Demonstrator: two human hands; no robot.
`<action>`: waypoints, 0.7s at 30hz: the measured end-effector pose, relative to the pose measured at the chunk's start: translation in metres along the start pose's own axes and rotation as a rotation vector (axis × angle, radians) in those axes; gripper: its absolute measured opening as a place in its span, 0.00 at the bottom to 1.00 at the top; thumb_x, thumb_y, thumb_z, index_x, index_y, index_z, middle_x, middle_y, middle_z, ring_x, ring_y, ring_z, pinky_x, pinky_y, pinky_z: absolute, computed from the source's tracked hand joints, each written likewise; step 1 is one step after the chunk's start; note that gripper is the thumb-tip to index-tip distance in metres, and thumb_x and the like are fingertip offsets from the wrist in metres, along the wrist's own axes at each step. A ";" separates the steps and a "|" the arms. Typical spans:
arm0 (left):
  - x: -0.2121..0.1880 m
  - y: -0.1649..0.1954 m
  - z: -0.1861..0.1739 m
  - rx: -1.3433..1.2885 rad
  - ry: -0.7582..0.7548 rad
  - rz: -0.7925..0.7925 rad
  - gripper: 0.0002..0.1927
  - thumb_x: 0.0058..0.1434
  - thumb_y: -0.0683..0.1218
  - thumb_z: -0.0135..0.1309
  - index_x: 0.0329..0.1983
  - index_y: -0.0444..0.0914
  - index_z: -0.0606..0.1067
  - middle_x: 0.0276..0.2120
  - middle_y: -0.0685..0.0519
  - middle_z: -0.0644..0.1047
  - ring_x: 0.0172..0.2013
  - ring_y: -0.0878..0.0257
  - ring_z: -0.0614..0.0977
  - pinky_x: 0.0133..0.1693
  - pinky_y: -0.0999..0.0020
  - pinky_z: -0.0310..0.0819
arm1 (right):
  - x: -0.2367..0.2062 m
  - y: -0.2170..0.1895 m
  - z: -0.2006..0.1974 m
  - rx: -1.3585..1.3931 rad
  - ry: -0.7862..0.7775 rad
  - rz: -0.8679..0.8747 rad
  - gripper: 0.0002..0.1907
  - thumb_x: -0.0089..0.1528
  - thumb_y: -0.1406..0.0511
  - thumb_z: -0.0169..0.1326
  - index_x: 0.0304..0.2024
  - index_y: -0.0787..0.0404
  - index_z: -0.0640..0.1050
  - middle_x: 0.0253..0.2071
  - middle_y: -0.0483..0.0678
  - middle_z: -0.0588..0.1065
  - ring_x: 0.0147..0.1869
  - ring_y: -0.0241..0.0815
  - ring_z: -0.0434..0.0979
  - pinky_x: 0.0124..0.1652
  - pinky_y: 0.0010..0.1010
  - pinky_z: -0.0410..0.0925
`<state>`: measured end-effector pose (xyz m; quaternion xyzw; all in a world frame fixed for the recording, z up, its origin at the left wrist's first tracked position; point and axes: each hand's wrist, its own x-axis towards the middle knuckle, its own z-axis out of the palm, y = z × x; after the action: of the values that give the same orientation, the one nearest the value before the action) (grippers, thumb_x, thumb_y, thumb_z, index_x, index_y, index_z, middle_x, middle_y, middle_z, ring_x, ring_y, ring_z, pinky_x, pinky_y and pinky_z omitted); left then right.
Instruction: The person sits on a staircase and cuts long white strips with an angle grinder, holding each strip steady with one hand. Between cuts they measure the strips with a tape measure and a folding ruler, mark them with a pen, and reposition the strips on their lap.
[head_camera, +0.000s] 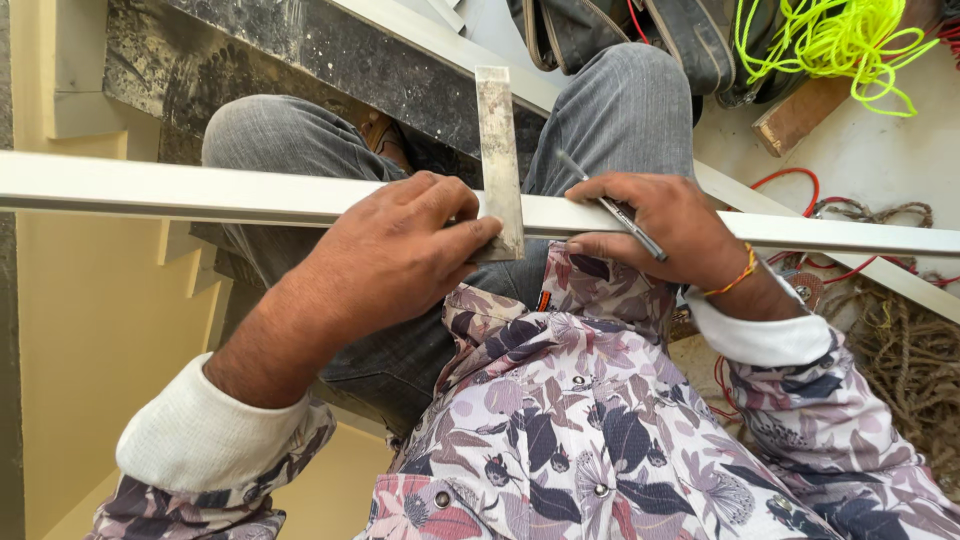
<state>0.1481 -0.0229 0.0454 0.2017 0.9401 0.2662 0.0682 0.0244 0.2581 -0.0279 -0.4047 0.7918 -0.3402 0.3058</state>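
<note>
A long white strip of moulding (200, 190) lies across my knees, running from left to right. My left hand (395, 250) presses a worn metal try square (498, 150) against it, the blade pointing away from me over the strip. My right hand (665, 225) rests on the strip just right of the square and grips a grey pencil (615, 208), its tip angled toward the blade. My sleeves are floral with white cuffs, and a thread band circles the right wrist.
A second white strip (430, 40) runs diagonally beyond my knees. Neon yellow cord (830, 40) and a wooden block (800, 115) lie at the upper right, with red wire (800, 180) and brown rope (900, 340) at the right. Yellow steps (90, 330) drop away on the left.
</note>
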 end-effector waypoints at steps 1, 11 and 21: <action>0.000 0.001 0.000 0.044 0.011 0.017 0.17 0.57 0.45 0.61 0.50 0.39 0.80 0.40 0.49 0.74 0.44 0.53 0.77 0.49 0.57 0.74 | -0.001 0.001 0.003 -0.039 0.083 -0.046 0.25 0.55 0.55 0.69 0.50 0.60 0.80 0.46 0.53 0.81 0.50 0.52 0.83 0.50 0.40 0.73; 0.011 -0.013 0.019 0.181 0.053 0.037 0.22 0.47 0.50 0.67 0.48 0.48 0.82 0.52 0.46 0.76 0.57 0.49 0.76 0.58 0.54 0.70 | -0.005 0.015 0.034 -0.072 0.327 -0.134 0.27 0.54 0.58 0.74 0.51 0.60 0.79 0.49 0.51 0.81 0.53 0.51 0.80 0.53 0.40 0.73; 0.006 -0.027 0.023 0.175 -0.065 0.028 0.28 0.48 0.56 0.70 0.55 0.55 0.82 0.62 0.51 0.74 0.58 0.52 0.76 0.56 0.53 0.69 | -0.005 0.014 0.037 -0.063 0.332 -0.107 0.27 0.54 0.59 0.75 0.51 0.59 0.80 0.48 0.50 0.81 0.53 0.50 0.81 0.52 0.40 0.73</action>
<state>0.1389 -0.0306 0.0118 0.2286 0.9542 0.1771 0.0769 0.0489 0.2581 -0.0588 -0.3938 0.8190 -0.3932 0.1397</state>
